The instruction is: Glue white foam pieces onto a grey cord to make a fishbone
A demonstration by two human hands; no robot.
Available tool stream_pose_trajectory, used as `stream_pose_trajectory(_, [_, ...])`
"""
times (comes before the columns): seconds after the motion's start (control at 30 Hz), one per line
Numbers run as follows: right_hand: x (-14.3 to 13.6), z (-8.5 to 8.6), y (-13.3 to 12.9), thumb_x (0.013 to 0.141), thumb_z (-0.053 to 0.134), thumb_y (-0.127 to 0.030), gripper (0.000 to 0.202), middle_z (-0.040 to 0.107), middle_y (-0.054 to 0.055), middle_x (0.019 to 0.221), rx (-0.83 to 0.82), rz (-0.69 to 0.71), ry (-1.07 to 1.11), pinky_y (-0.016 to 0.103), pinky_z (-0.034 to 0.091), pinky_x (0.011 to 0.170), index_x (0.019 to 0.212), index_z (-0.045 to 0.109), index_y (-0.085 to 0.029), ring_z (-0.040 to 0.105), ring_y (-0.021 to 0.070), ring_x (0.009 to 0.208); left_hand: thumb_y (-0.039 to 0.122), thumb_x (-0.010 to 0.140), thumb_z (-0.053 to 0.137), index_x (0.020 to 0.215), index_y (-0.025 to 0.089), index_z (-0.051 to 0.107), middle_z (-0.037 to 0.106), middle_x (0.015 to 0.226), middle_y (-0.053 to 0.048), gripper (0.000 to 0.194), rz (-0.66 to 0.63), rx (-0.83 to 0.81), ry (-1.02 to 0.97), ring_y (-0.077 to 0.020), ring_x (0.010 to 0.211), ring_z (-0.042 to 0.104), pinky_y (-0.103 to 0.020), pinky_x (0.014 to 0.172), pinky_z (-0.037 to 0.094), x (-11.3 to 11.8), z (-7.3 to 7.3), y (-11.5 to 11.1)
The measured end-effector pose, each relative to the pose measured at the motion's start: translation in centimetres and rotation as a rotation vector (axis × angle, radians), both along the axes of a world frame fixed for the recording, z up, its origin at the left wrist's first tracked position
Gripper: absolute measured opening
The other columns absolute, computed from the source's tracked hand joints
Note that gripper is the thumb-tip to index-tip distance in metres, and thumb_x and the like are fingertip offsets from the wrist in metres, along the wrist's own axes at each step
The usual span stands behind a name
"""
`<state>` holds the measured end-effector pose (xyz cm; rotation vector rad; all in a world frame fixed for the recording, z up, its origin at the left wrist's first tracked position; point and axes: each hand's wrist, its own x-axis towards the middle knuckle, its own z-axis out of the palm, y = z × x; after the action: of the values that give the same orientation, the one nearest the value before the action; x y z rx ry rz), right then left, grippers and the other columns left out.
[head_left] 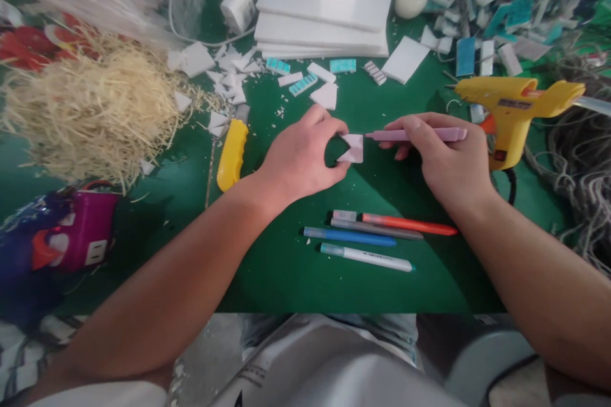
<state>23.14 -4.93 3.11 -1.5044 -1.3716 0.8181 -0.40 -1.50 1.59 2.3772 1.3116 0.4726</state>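
Between the thumb and fingers of my left hand (308, 152) is a small notched foam piece (354, 149), pale pinkish-white, held by its left points. My right hand (446, 152) grips a pink marker (401, 135), its tip pointing left and close to the right edge of the piece. Whether tip and foam touch is hard to tell. Nearer the table's front lie an orange marker (408, 224), a grey marker (377, 229), a blue marker (349, 236) and a white marker (367, 257). Beyond my hands are small teal-striped foam pieces (303, 84).
A yellow cutter (232, 154) lies left of my left hand, beside a straw pile (95, 102). At right rest a yellow glue gun (513, 108) and grey string (577, 172). White foam sheets (324, 3) and foam scraps (520, 6) are at the back.
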Motion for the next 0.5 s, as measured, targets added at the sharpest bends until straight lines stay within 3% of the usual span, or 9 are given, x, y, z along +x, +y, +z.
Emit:
stream_pose_trajectory(0.13, [0.29,0.06,0.06,0.101,0.084,-0.039,0.019,0.087,0.001,0.080,-0.028,0.031,-0.032,0.030,0.062,0.061,0.087,0.091,-0.029,0.071,0.0159,0.062,0.029,0.095,0.082,0.130,0.021,0.077,0.072,0.127,-0.006,0.037,-0.007,0.011,-0.022,-0.0164,0.087,0.070,-0.031,0.076,0.057,-0.16,-0.12,0.03])
stream_pose_trajectory(0.27, [0.39,0.21,0.10,0.104,0.080,-0.042,0.034,0.078,0.001,0.066,-0.049,0.064,-0.015,0.031,0.063,0.062,0.074,0.087,-0.028,0.071,0.0169,0.060,0.027,0.094,0.083,0.130,0.021,0.077,0.072,0.127,-0.006,0.036,-0.002,0.011,-0.031,-0.0163,0.088,0.070,-0.030,0.076,0.057,-0.17,-0.12,-0.01])
stream_pose_trajectory(0.5, [0.04,0.07,0.01,0.104,0.082,-0.050,0.031,0.086,0.002,0.078,-0.023,0.025,0.006,0.032,0.064,0.062,0.083,0.089,-0.028,0.072,0.0170,0.062,0.023,0.093,0.086,0.130,0.020,0.078,0.073,0.128,-0.007,0.039,0.011,-0.002,-0.020,-0.0155,0.087,0.070,-0.029,0.075,0.056,-0.04,-0.01,-0.03])
